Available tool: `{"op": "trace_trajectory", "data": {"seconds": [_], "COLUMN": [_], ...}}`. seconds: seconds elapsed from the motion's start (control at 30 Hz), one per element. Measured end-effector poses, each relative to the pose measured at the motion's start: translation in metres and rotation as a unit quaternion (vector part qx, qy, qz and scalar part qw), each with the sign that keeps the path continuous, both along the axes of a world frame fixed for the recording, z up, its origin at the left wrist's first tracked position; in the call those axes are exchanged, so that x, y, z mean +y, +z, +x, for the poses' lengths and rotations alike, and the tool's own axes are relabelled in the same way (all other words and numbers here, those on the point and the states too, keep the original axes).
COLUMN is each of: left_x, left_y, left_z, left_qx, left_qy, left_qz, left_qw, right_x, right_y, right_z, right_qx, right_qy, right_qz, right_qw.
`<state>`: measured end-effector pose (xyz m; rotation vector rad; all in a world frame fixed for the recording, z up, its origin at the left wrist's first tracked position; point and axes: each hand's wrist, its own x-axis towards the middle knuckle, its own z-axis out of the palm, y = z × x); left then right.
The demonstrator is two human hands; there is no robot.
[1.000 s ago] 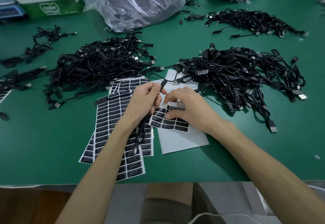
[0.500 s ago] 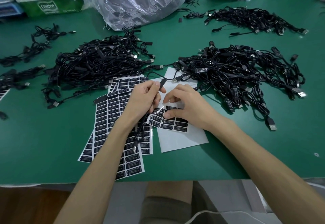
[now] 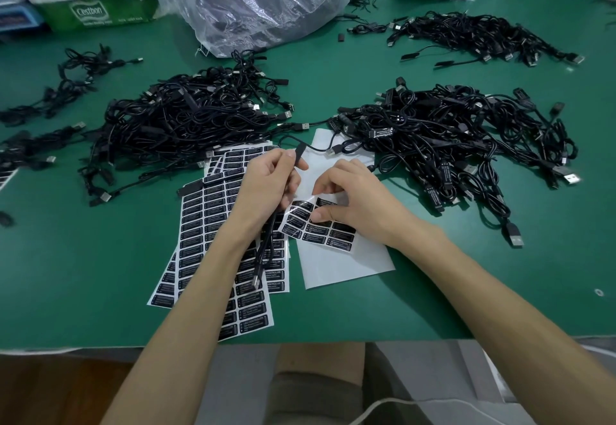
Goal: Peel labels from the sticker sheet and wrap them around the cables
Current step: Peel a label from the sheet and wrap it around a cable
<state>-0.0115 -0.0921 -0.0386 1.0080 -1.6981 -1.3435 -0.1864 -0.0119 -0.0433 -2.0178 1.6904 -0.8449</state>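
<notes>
My left hand (image 3: pixel 266 184) grips a folded black cable (image 3: pixel 265 251) whose ends hang down below the wrist and whose upper end sticks out past my thumb. My right hand (image 3: pixel 353 201) rests on a mostly used white sticker sheet (image 3: pixel 343 258). Its thumb and fingers pinch at a black label (image 3: pixel 301 206) at the top of the remaining block of labels. Full sheets of black labels (image 3: pixel 206 224) lie fanned under my left forearm.
On the green table (image 3: pixel 83 274), a big heap of black cables (image 3: pixel 180 124) lies to the left and another (image 3: pixel 450 131) to the right. More cables (image 3: pixel 466 34) sit at the back right. A clear plastic bag (image 3: pixel 266 1) and a green carton (image 3: pixel 96 11) stand behind.
My right fingertips have shifted slightly at the top of the label block and a shiny label edge lifts there. My left hand keeps holding the cable.
</notes>
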Motion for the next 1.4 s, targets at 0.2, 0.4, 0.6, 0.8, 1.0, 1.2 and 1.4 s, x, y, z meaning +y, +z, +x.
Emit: {"op": "trace_trajectory", "data": {"seconds": [0.2,0.4,0.6,0.8,1.0,1.2,1.4], "left_x": [0.001,0.0,0.004,0.001,0.004,0.002,0.002], "left_y": [0.0,0.002,0.006,0.004,0.002,0.0,-0.001], "left_z": [-0.001,0.0,0.003,0.006,0.004,0.004,0.003], "left_qx": [-0.015,0.01,-0.012,-0.031,-0.025,0.003,0.037], "left_qy": [0.0,0.033,-0.063,-0.115,-0.084,-0.047,-0.029], "left_qz": [-0.004,-0.006,-0.027,-0.054,-0.044,-0.019,0.008], "left_qw": [1.0,0.999,0.998,0.991,0.995,0.999,0.999], "right_x": [0.001,0.004,0.006,0.007,0.008,0.009,0.01], "right_y": [0.0,0.001,0.005,0.007,0.007,0.005,0.007], "right_z": [0.0,-0.001,0.0,-0.001,-0.003,-0.005,-0.004], "right_qx": [-0.016,-0.08,-0.123,-0.119,-0.168,-0.153,-0.148], "right_qy": [-0.008,-0.078,-0.101,-0.105,-0.104,-0.109,-0.096], "right_qz": [-0.001,-0.056,-0.069,-0.079,-0.082,-0.101,-0.095], "right_qw": [1.0,0.992,0.985,0.984,0.977,0.977,0.98]}}
